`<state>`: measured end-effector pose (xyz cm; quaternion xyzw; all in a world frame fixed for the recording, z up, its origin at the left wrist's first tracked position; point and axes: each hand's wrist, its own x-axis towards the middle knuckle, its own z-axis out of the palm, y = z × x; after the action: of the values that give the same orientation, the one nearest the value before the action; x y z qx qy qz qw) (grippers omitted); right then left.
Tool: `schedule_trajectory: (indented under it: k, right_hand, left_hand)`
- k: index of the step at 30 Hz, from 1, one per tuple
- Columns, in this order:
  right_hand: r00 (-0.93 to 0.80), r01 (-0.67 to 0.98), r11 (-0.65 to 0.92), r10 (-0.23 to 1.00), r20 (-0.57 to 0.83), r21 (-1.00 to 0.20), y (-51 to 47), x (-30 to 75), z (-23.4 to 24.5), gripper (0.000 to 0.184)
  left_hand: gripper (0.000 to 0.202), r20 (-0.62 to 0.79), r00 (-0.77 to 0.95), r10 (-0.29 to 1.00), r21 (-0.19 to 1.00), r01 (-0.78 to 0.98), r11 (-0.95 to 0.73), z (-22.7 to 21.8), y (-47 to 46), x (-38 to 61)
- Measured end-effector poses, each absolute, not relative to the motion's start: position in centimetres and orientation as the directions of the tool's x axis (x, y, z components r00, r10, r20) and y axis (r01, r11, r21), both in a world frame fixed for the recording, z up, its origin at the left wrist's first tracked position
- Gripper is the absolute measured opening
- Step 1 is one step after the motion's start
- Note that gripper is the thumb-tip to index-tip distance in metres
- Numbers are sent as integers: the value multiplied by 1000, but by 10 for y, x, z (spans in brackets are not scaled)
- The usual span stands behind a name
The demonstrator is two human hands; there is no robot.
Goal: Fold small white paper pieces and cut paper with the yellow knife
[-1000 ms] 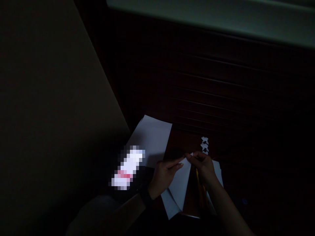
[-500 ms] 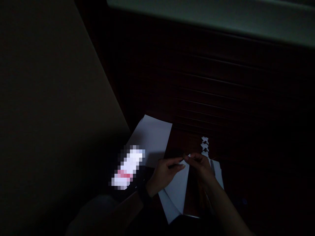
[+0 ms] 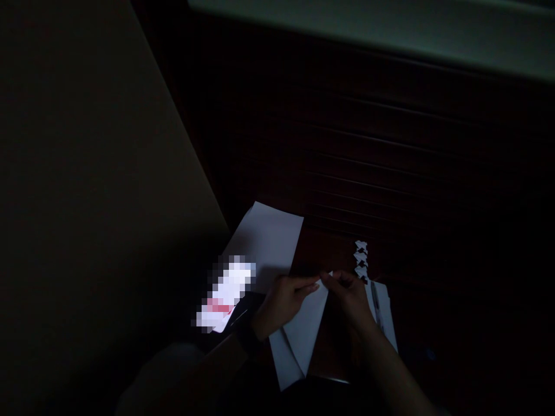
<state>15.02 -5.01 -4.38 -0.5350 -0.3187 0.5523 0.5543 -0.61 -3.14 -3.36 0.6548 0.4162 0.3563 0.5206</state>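
Note:
A white sheet of paper, folded on a slant to a pointed tip, lies between my hands over the dark tabletop. My left hand pinches it near the tip, thumb and forefinger pressed together. Right at the tip, the fingers of my right hand are closed on the paper's edge. A looser flap shows at the sheet's lower left. Beyond my right hand stands a row of small folded white paper pieces. The dim light hides the finer creases.
A flat white sheet lies at the back left, with a lit, pixelated phone-like screen over its near corner. On the right a pen rests on more white paper. Dark slatted panelling rises behind, and a pale wall stands left.
The lower end of the folded paper has swung left, and its tip has shifted slightly left. My hands keep their pinch and have moved a little left; more of the pen shows.

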Motion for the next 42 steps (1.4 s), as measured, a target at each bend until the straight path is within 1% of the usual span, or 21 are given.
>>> schedule_trajectory:
  k: [3, 6, 9, 11, 14, 17, 19, 22, 25, 28, 31, 34, 37, 42]
  right_hand:
    - [265, -201, -163, 940, -214, -966, -52, 146, -47, 20]
    - [332, -143, -143, 925, -184, -979, -52, 143, -50, 23]
    - [364, -161, -157, 908, -207, -974, -52, 142, -52, 26]
    - [391, -179, -163, 893, -223, -970, -51, 143, -52, 27]
    - [409, -151, -158, 889, -207, -976, -51, 143, -51, 28]
    - [480, -73, -129, 865, -149, -989, -52, 140, -49, 28]
    - [536, -58, -122, 834, -134, -991, -54, 136, -47, 27]
    - [557, -115, -150, 809, -189, -982, -57, 131, -45, 26]
    - [525, -178, -147, 822, -220, -973, -58, 130, -47, 26]
    - [443, -238, -125, 869, -222, -963, -57, 133, -52, 26]
    - [378, -294, -125, 896, -235, -948, -57, 136, -56, 25]
    - [352, -304, -114, 909, -223, -946, -57, 136, -57, 22]
    - [315, -323, -110, 924, -217, -940, -58, 137, -56, 20]
    - [265, -380, -117, 936, -230, -917, -56, 142, -52, 16]
  left_hand:
    - [30, 48, 421, 906, 960, 230, -158, -31, -31, -8]
    - [33, 42, 402, 915, 962, 230, -146, -35, -32, -6]
    - [35, 23, 371, 928, 967, 226, -114, -41, -32, -4]
    - [35, 34, 384, 923, 949, 278, -151, -40, -31, -5]
    - [31, 100, 411, 906, 868, 409, -281, -34, -32, -7]
    - [30, 196, 348, 917, 769, 526, -364, -28, -38, -3]
    - [30, 224, 305, 926, 715, 594, -369, -28, -43, 2]
    - [26, 227, 294, 929, 689, 626, -366, -34, -47, 9]
    - [26, 213, 277, 937, 727, 596, -342, -42, -46, 10]
    - [24, 191, 290, 938, 783, 531, -324, -47, -41, 8]
    - [22, 228, 308, 924, 818, 454, -353, -47, -39, 5]
    - [26, 293, 338, 894, 820, 393, -417, -47, -38, 1]
    - [29, 326, 367, 872, 812, 364, -457, -46, -39, -2]
    - [28, 340, 360, 869, 831, 317, -457, -44, -38, -3]
